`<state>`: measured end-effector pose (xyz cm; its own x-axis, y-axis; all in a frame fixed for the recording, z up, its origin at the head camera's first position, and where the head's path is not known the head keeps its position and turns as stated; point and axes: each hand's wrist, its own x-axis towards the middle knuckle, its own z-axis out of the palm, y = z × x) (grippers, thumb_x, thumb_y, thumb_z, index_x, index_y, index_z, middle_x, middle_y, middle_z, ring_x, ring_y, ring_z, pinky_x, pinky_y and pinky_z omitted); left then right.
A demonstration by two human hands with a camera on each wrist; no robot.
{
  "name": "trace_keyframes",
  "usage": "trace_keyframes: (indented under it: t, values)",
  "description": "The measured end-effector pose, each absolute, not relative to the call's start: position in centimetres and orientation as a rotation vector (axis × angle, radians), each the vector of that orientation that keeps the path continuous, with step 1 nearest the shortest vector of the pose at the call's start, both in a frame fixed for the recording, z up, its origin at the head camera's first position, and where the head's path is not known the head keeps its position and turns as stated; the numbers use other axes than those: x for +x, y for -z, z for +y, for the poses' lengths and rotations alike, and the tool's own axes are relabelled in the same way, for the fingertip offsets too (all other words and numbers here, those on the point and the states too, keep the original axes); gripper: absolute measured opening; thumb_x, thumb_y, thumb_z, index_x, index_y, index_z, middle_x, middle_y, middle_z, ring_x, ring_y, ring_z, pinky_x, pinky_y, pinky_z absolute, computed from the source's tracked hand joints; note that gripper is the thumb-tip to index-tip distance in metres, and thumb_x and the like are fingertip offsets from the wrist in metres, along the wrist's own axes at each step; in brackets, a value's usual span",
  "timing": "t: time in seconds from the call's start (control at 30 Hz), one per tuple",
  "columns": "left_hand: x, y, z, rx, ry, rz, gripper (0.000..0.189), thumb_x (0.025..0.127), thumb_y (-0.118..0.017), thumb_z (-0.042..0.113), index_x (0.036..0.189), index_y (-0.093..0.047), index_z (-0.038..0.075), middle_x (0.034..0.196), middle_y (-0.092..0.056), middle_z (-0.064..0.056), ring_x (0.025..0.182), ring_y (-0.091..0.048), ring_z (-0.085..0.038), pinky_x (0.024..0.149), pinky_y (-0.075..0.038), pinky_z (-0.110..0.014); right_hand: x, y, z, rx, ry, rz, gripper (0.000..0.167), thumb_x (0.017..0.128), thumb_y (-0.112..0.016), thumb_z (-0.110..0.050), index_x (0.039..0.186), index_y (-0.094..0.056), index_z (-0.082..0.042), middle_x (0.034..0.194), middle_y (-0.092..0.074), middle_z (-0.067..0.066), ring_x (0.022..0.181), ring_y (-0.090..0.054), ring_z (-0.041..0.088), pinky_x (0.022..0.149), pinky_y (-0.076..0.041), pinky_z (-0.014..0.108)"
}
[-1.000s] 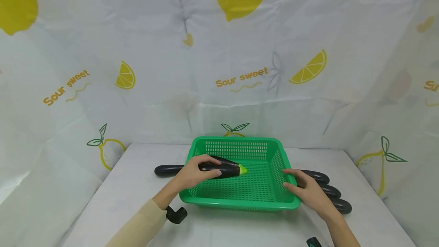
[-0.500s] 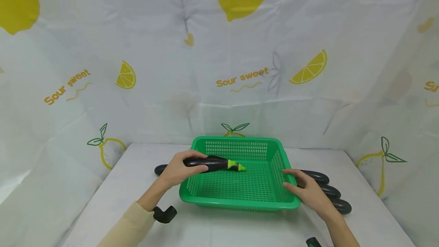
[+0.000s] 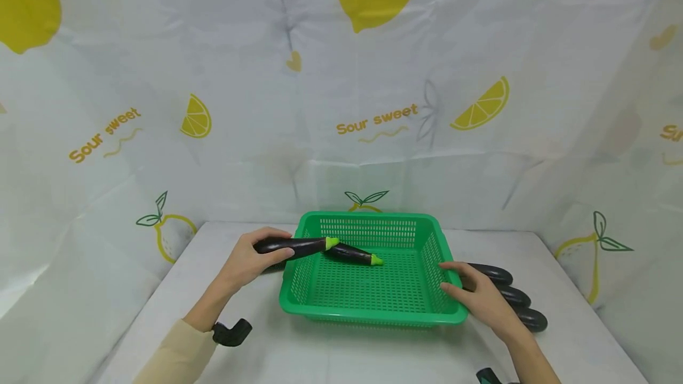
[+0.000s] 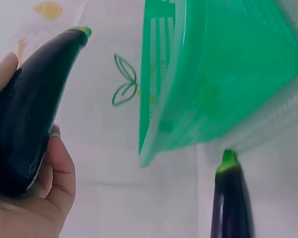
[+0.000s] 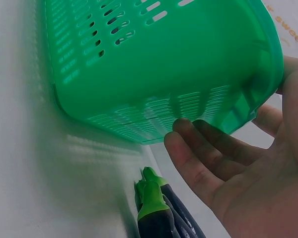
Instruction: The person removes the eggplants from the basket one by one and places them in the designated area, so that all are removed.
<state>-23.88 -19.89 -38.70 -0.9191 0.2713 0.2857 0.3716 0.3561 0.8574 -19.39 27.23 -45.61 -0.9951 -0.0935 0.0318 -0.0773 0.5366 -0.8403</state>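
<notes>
My left hand (image 3: 242, 265) grips a dark purple eggplant (image 3: 304, 247) with a green cap, holding it across the left rim of a green plastic basket (image 3: 373, 317). In the left wrist view, thumb and fingers wrap this eggplant (image 4: 32, 109), cap end pointing up. A second eggplant (image 3: 348, 253) lies inside the basket near its left back. On the table under my left hand is another eggplant (image 4: 232, 203), mostly hidden in the head view. My right hand (image 3: 482, 300) holds the basket's right side, thumb on the rim and fingers against the outer wall (image 5: 154, 116).
Right of the basket, partly behind my right hand, several eggplants (image 3: 532, 319) lie side by side on the white table (image 3: 352, 357). A white curtain with lemon prints (image 3: 240, 182) hangs around the back and sides.
My left hand has moved left with the eggplant, from over the basket's inside to its left rim, uncovering the eggplant in the basket. My right hand and the basket stay put.
</notes>
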Motion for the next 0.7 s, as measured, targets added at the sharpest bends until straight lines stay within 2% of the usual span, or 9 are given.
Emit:
trace_keyframes:
  t: [0.23,0.53,0.7]
  values:
    - [-23.9,39.0,-22.1,-0.522,1.564,-2.491,0.035,0.089,-0.081,0.026,0.12,-0.073,0.012,0.119,-0.068,-0.004,0.097,-0.063,-0.025,0.079,-0.053,-0.03,-19.3,45.4,27.1,-0.157,1.502,2.731,0.057,0.1,-0.067,-0.032,0.147,-0.049,-0.007,0.155,-0.035,0.031,0.135,-0.043,0.054,0.102,-0.043,0.062]
    - [-23.7,39.8,-24.6,-0.385,1.484,-2.479,0.038,0.089,-0.081,0.03,0.122,-0.072,0.014,0.121,-0.068,-0.003,0.101,-0.063,-0.019,0.081,-0.052,-0.025,-19.3,45.4,27.0,-0.125,1.482,2.731,0.057,0.099,-0.068,-0.032,0.147,-0.05,-0.007,0.155,-0.036,0.03,0.133,-0.047,0.053,0.1,-0.046,0.06]
    - [-23.8,40.5,-25.6,-0.337,1.472,-2.476,0.039,0.09,-0.08,0.03,0.124,-0.071,0.011,0.122,-0.067,-0.008,0.102,-0.062,-0.017,0.081,-0.051,-0.024,-19.3,45.4,27.0,-0.111,1.481,2.728,0.058,0.098,-0.069,-0.033,0.147,-0.05,-0.007,0.154,-0.037,0.03,0.131,-0.049,0.052,0.098,-0.048,0.058]
